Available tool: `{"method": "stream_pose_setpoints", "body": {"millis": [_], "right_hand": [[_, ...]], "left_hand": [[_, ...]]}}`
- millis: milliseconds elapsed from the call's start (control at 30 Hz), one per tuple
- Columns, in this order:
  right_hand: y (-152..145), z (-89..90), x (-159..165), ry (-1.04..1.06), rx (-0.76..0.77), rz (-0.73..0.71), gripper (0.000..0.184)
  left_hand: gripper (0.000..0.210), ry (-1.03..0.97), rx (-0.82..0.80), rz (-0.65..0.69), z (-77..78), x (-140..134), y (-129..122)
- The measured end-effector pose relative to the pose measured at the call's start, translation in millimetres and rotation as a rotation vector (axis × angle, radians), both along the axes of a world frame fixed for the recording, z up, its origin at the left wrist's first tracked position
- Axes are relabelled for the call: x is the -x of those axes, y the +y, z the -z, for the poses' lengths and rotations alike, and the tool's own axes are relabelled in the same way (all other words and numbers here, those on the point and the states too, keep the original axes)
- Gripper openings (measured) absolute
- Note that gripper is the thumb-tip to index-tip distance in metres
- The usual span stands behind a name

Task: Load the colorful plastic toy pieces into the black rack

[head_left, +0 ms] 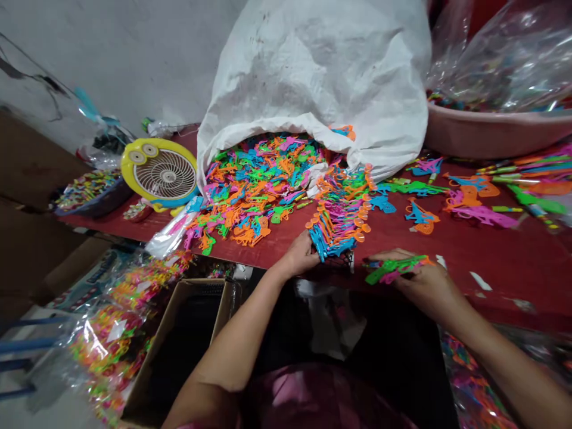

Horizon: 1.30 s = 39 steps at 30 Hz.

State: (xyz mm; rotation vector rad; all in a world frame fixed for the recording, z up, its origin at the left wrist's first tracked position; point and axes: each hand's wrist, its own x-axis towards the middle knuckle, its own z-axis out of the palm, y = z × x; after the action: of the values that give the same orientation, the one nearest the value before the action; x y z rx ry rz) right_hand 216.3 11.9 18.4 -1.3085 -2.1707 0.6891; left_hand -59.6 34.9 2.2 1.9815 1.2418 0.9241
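My left hand (300,255) is at the table's front edge, its fingers curled on the blue plastic toys (333,243) at the near end of a long neat row. The stacked row (342,205) of small flat toys, in orange, green, pink and blue, runs back toward the sack. My right hand (422,279), apart from the row on the right, is closed around a small bunch of plastic toys (395,268) in green, pink and orange. Its fingertips are partly hidden. The toys' exact kind is too small to make out.
A large white sack (322,65) spills a heap of mixed toys (263,173) onto the red table (447,256). A yellow fan (166,176) stands left. Loose toys (420,215) and a pink basin (496,134) are right. Below left sit a cardboard box (179,298) and bagged toys (111,333).
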Motion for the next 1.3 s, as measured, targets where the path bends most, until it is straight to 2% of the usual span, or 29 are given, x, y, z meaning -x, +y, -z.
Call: {"method": "stream_pose_setpoints", "body": {"millis": [67,167,267,400,500,667,800,867,1000,1100,1300], "right_hand": [[-6,0.2,1,0.082,0.006,0.083,0.022],[-14,0.4,9,0.142,-0.036,0.254,0.031],[-19,-0.9,24,0.203,-0.111,0.323,0.034],[-23,-2.7,45,0.239,-0.223,0.299,0.026],[-25,1.6,52,0.207,-0.309,0.279,0.024],[-24,11.0,49,0.109,-0.439,0.231,0.038],[-26,8.0,50,0.094,-0.49,0.07,0.021],[-26,4.6,51,0.081,-0.488,-0.004,0.018],[-24,0.2,56,-0.009,-0.521,-0.056,0.015],[-24,1.4,61,-0.053,-0.542,-0.007,0.016],[-35,11.0,74,-0.216,-0.622,0.266,0.038]], "left_hand": [[0.051,0.065,0.009,-0.059,-3.6,3,-6],[0.068,0.197,0.053,-0.171,-9.8,9,-24],[0.07,0.321,0.079,-0.215,-12.9,13,-44],[0.052,0.414,0.063,-0.184,-13.1,13,-54],[0.05,0.423,0.066,-0.172,-12.0,12,-53],[0.05,0.427,0.05,-0.17,-6.7,14,-49],[0.05,0.416,0.032,-0.165,-2.3,15,-47],[0.05,0.41,0.028,-0.163,-1.5,16,-47],[0.048,0.401,0.032,-0.164,-2.2,16,-47],[0.048,0.398,0.038,-0.166,-2.6,15,-47],[0.05,0.388,0.036,-0.158,-2.8,14,-47]]}}
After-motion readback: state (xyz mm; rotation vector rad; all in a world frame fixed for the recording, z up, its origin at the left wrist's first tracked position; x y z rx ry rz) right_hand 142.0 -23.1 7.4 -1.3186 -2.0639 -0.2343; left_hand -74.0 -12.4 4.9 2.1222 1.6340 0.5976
